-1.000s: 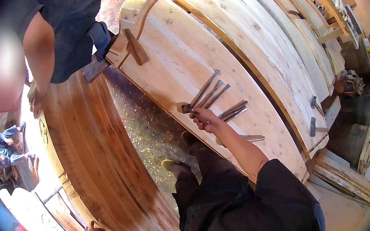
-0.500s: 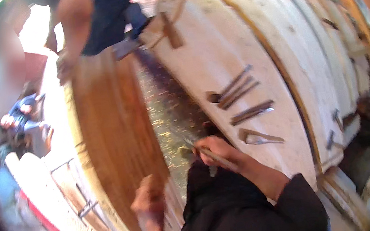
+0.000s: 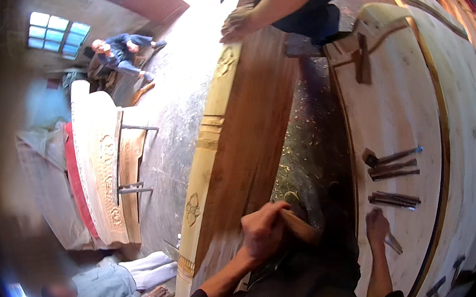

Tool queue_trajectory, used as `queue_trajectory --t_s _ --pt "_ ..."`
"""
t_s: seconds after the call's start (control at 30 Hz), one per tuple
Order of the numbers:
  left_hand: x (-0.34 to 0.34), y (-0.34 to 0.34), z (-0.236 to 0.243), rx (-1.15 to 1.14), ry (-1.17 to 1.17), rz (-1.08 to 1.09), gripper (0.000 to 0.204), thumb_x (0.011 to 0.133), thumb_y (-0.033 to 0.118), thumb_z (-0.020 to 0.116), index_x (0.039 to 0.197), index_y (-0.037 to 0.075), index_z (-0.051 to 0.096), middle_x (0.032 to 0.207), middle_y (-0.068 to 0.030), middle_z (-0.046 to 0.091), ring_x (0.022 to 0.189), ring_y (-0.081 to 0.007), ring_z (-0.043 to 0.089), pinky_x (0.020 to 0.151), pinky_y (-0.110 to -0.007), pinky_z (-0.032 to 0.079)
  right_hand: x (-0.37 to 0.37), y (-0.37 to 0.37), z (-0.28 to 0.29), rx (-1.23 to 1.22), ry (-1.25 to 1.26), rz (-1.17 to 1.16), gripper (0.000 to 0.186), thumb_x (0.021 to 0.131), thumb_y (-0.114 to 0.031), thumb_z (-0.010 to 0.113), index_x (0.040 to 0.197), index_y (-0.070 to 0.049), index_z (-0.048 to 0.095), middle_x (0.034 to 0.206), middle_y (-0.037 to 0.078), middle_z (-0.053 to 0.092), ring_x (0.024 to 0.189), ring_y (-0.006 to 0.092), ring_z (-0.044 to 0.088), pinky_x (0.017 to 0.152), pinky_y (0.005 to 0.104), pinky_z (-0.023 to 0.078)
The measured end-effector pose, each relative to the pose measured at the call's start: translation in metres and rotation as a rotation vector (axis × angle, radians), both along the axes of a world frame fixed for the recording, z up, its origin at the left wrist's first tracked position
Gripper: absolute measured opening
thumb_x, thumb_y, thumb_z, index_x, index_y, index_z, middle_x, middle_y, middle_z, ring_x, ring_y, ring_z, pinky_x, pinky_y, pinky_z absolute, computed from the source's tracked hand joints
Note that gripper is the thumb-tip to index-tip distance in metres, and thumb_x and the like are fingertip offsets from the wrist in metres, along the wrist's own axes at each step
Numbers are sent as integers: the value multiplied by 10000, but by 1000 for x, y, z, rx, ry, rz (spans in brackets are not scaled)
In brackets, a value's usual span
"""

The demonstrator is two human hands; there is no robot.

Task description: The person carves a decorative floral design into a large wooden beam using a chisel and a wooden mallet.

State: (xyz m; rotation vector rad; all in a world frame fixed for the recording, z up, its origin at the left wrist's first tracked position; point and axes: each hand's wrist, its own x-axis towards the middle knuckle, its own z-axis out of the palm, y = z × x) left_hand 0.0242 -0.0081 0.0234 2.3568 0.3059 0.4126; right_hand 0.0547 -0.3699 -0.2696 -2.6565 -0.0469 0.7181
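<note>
My left hand [image 3: 263, 232] is closed round a short brown wooden tool [image 3: 301, 228], held above my lap beside the long brown board [image 3: 239, 154]. Its far end is dark and blurred. To the right, my right hand [image 3: 377, 226] lies with curled fingers over a pale, tapering hand tool [image 3: 393, 243] on the whitish wooden panel [image 3: 389, 110]. One end of that tool sticks out below the hand. Just above it are several thin dark chisels [image 3: 394, 199], with more chisels [image 3: 394, 171] and a dark-headed tool [image 3: 370, 158] farther up.
Carved yellow edging [image 3: 203, 138] runs along the board's left side. Another person's hand [image 3: 238, 25] rests on its far end. Wood shavings litter the dark floor [image 3: 315, 138] between board and panel. Two people, one seated [image 3: 120, 54], one in grey [image 3: 106, 291], and carved panels [image 3: 107, 171] are left.
My view has swung left. My right hand has moved from above my lap onto the panel, over the pale tool. My left hand has left the board and now grips the wooden tool.
</note>
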Motion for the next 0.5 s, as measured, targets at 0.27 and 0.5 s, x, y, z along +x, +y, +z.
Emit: queue_trajectory --t_s 0.27,0.5 --pt "-37 69 63 -827 -257 593 307 1087 393 579 1087 95 655 621 45 452 484 -79 407 443 -247 324 -55 -86 -70 -497 71 133 526 783 -178 831 1230 -26 601 1109 191 703 1044 388 696 921 472 554" --pt "-87 129 78 -1113 -440 662 343 1062 480 568 1165 154 605 916 5 581 669 -124 536 570 -260 455 -58 -86 -86 -442 159 88 671 669 -331 914 1171 -18 598 1046 191 737 979 384 730 876 485 585"
